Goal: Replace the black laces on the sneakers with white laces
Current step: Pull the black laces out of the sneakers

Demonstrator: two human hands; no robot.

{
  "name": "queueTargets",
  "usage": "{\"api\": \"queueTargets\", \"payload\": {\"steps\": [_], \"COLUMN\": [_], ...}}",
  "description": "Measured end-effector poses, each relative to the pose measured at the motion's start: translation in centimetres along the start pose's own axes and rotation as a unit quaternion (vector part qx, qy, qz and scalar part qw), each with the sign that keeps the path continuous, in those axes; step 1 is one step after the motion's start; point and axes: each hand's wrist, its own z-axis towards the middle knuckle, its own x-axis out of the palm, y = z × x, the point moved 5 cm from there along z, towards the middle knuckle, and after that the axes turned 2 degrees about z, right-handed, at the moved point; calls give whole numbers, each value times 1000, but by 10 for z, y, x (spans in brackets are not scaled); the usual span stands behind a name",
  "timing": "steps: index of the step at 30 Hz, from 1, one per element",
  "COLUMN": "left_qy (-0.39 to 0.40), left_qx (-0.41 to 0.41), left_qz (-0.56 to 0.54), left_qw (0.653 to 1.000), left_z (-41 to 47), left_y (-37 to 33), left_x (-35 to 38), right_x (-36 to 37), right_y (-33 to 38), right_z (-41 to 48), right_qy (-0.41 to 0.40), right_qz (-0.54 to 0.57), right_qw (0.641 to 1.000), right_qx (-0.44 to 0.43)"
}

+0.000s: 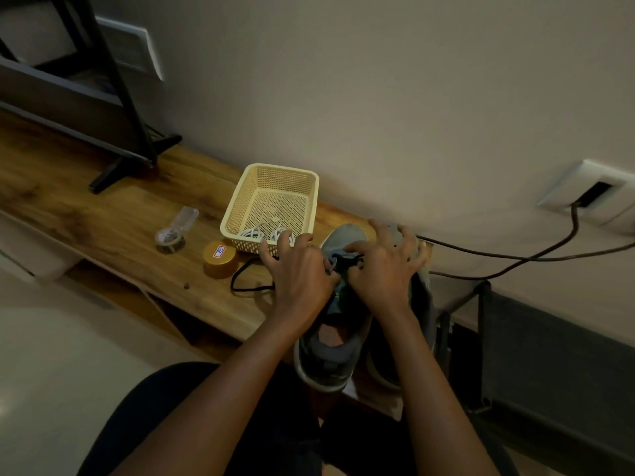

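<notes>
Trailing from grey sneaker (pixel 346 236) toe, blk lace (pixel 233 280) loops L onto bench (pixel 103 218).

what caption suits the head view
Left hand and right hand work the black lace on a grey sneaker; white laces in basket

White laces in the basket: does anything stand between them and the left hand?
Only the basket's near wall: the white laces lie just inside it, the left hand just outside, at the sneaker's black lace. The basket is open on top, so reaching over the rim looks free.
</notes>
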Motion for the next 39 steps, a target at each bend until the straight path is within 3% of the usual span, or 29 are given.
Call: {"api": "queueTargets", "payload": {"steps": [3, 6, 8, 11, 13, 21, 26, 28, 31, 36, 39], "left_qy": [-3, -3, -2, -1, 3, 8, 5, 5, 8, 8, 3], "left_qx": [2, 3, 3, -3, -5, -2, 0, 0, -3, -4, -4], "left_qz": [-1, -5, -9, -17, -21, -15, -19, -22, -29, -29, -31], "left_qw": [1000, 1000, 1000, 1000, 1000, 1000, 1000, 1000, 1000, 1000, 1000], "left_z": [1, 0, 0, 1, 1, 2, 2, 2, 1, 1, 0], "left_y": [-1, -1, -1, 0, 1, 1, 1, 2, 0, 0, 1], "left_x": [1, 1, 0, -1, -1, 1, 1, 0, 0, 1, 0], "right_x": [7, 8, 4, -15, -21, 2, 11, 6, -15, -9, -16], "right_y": [3, 1, -3, -18, -22, 2, 3, -2, -19, -13, -16], "right_z": [0, 1, 2, 3, 2, 1, 0, 3, 6, 4, 0], "right_qy": [61, 54, -5, -181, -222, 32, 99, 61, -73, -96, -161], "right_qz": [-33, -32, -9, 42, 61, -18, -39, -14, 22, 23, 50], "right_qw": [997, 998, 1000, 982, 972, 999, 994, 998, 995, 992, 976], "right_qx": [-30, -31, -21, 40, 48, -28, -38, -24, 61, 84, 141]}}
